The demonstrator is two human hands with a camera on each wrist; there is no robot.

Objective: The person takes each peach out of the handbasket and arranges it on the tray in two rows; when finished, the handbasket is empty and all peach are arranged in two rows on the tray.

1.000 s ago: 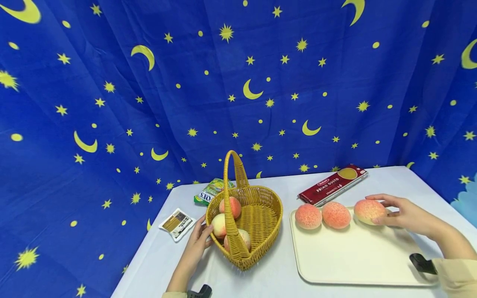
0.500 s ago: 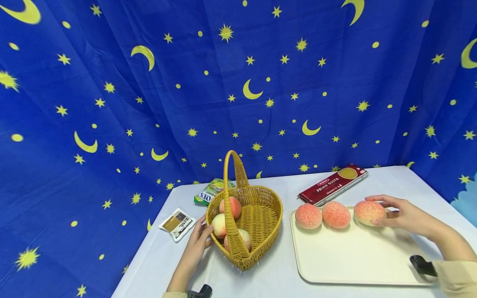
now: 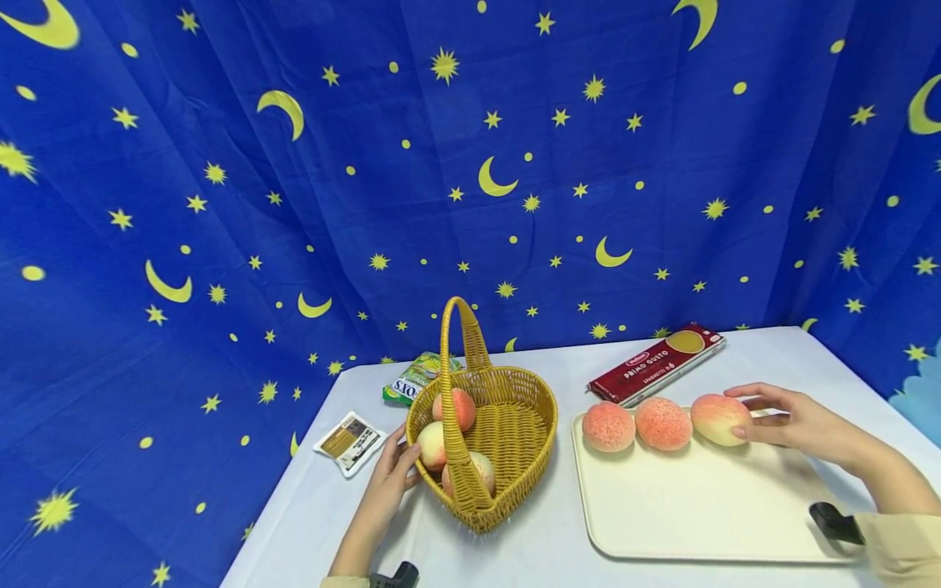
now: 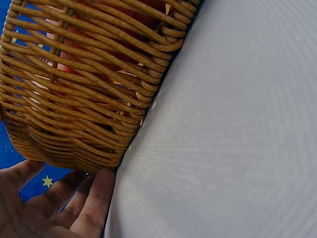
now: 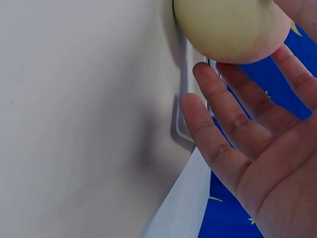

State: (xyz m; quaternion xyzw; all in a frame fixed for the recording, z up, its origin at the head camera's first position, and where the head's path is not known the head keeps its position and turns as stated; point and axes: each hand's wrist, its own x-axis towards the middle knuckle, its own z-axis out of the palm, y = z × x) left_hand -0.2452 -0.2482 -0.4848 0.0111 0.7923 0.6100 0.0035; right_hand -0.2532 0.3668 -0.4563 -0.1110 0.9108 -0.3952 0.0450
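My left hand (image 3: 392, 472) rests against the left side of a heart-shaped wicker basket (image 3: 540, 457), fingertips at its rim in the head view. In the left wrist view its fingers (image 4: 96, 198) lie against the lower weave (image 4: 84, 109). Inside the basket are three peaches (image 3: 432, 446), partly hidden by the handle. Three more peaches stand in a row along the back of a cream tray (image 3: 706, 514). My right hand (image 3: 797, 425) is at the rightmost peach (image 3: 716, 420), thumb and fingertips at its right side. In the right wrist view the fingers (image 5: 213, 139) are spread and fairly straight beside that peach (image 5: 233, 29).
A dark red spaghetti pack (image 3: 657, 367) lies behind the tray. Behind and left of the basket are a green packet (image 3: 419, 377) and a flat white-edged pack (image 3: 350, 443). A blue curtain (image 3: 470, 204) with moons and stars hangs behind the white table (image 3: 529, 547).
The rightmost peach has shifted slightly left and turned, showing more of its yellow side. My right hand stays almost in place beside it. The left hand and basket have not moved.
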